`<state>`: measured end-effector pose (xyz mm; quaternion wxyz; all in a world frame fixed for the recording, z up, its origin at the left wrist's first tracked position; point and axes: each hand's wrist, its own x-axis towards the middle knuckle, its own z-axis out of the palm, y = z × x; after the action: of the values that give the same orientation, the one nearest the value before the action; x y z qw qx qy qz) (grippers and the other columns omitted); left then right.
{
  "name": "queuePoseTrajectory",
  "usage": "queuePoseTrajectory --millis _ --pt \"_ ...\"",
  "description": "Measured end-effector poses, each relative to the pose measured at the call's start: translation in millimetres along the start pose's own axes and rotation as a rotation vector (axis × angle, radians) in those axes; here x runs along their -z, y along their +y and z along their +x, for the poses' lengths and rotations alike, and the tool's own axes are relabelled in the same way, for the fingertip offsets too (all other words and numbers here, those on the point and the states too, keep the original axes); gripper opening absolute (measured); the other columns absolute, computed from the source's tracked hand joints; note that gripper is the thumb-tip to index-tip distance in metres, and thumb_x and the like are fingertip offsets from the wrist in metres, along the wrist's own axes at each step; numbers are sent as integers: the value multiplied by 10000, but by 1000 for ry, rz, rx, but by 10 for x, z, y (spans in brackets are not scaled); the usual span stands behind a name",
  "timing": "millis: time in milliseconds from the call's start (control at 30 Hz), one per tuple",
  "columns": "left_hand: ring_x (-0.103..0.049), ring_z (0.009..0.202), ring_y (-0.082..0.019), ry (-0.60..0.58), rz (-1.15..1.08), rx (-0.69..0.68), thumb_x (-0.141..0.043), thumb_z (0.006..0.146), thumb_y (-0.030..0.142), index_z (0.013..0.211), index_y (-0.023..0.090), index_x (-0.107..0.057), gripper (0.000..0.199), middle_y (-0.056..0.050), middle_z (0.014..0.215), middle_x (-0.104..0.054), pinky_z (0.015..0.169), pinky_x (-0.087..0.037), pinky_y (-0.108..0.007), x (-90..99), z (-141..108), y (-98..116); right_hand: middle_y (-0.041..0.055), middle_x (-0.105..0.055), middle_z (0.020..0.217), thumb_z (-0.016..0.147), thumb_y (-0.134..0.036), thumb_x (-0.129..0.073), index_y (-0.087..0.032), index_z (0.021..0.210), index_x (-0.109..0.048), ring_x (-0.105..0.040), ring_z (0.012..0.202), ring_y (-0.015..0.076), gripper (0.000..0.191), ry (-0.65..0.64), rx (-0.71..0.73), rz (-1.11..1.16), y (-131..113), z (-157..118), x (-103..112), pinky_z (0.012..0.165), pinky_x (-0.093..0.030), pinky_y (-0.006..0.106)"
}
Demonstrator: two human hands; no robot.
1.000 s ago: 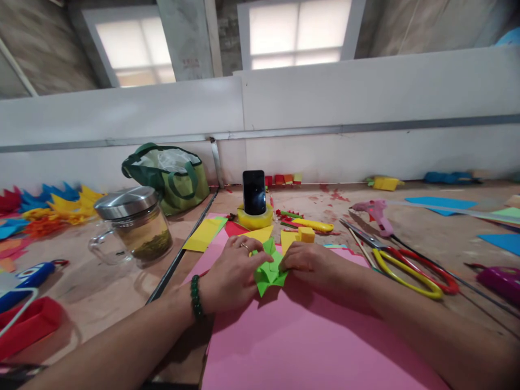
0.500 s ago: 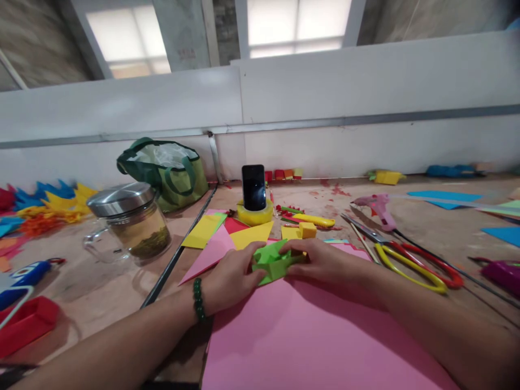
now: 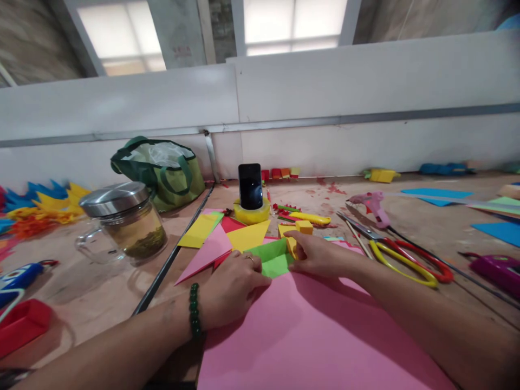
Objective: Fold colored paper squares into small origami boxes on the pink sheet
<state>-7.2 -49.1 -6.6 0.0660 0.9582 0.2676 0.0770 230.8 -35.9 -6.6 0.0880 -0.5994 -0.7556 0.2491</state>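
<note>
On the right hand point(image 3: 319, 253), thumb and forefinger stood parted at the right end of the folded green paper point(image 3: 277, 261); any pinch was unclear. The left hand point(image 3: 233, 287) lay palm down, fingers bent, hold hidden, thumb pointing right. The paper sat between them by the pink sheet point(image 3: 317, 336). The left forearm point(image 3: 130, 338), wearing a bracelet point(image 3: 194, 311), and right forearm point(image 3: 410, 298) slanted inward.

The left hand point(image 3: 233, 284) and right hand point(image 3: 319, 254) hid the ends of the green paper point(image 3: 278, 261). The view cut off the pink sheet point(image 3: 317, 336) toward the bench's point(image 3: 101, 287) front edge, a red box point(image 3: 24, 327) toward its left, and a purple tool point(image 3: 498, 269) toward its right. Marks point(image 3: 181, 52) on the pillar point(image 3: 179, 32) were blurred.
</note>
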Motion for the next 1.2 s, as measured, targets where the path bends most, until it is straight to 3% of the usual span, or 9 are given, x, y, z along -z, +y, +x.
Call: queuePoseTrajectory --millis 167,300,500,600,733,833,1033,1133,1200 --pt "-488 662 -134 -32 28 17 -522 833 142 614 189 -612 241 5 660 -555 648 -310 -313 132 -72 -44 50 -661 867 701 -162 -616 -109 1431 -328 -601 736 178 787 -55 21 42 36 3 68 632 -441 249" --pt "-522 720 -144 -32 -40 12 -545 711 62 578 178 -599 184 1 726 -602 671 -334 -303 168 -79 -71 51 -657 894 703 -92 -576 -129 1416 -360 -603 735 159 745 -87 35 60 46 -18 117 634 -454 233" --pt "-539 856 -204 236 -198 167 -601 766 197 918 160 -639 161 -76 949 -591 759 -414 -323 -48 63 -84 5 -615 715 792 -313 -600 -146 1203 -553 -536 585 135 446 -54 119 127 112 19 139 522 -389 233" --pt "-541 875 -235 175 -203 212 -669 775 371 1084 180 -611 368 -79 976 -614 776 -402 -365 -93 109 -92 -12 -546 611 848 -471 -524 -155 878 -646 -473 542 121 339 31 168 150 117 73 107 497 -331 240" --pt "-541 819 -180 161 -205 103 -596 794 148 842 208 -643 90 -9 849 -625 783 -351 -347 -91 115 -135 3 -563 690 837 -483 -529 -165 734 -577 -490 618 127 338 154 198 186 112 128 41 546 -352 247" --pt "-518 812 -166 206 -146 22 -531 716 12 737 202 -630 215 -3 823 -606 793 -337 -347 -79 112 -181 -6 -600 750 745 -391 -651 -178 909 -570 -533 656 131 281 149 251 290 88 113 16 579 -388 238" --pt "-475 990 -258 299 95 78 -590 762 128 905 213 -651 178 -73 1076 -588 899 -312 -445 14 77 -137 -110 -355 481 717 -189 -537 -198 920 -540 -301 428 73 203 107 204 408 -21 45 0 437 -223 202" --pt "-465 1008 -265 266 122 -31 -601 799 211 1061 244 -624 265 -81 1126 -568 885 -333 -434 45 43 11 -87 -379 478 704 -178 -507 -183 797 -579 -315 436 77 118 62 164 390 -39 56 -48 429 -228 205" --pt "-488 936 -239 183 111 -124 -558 849 239 959 236 -640 137 -66 1040 -594 825 -360 -393 44 27 104 -67 -419 503 689 -158 -499 -174 762 -611 -350 460 83 134 49 169 377 -34 62 -59 440 -246 209"
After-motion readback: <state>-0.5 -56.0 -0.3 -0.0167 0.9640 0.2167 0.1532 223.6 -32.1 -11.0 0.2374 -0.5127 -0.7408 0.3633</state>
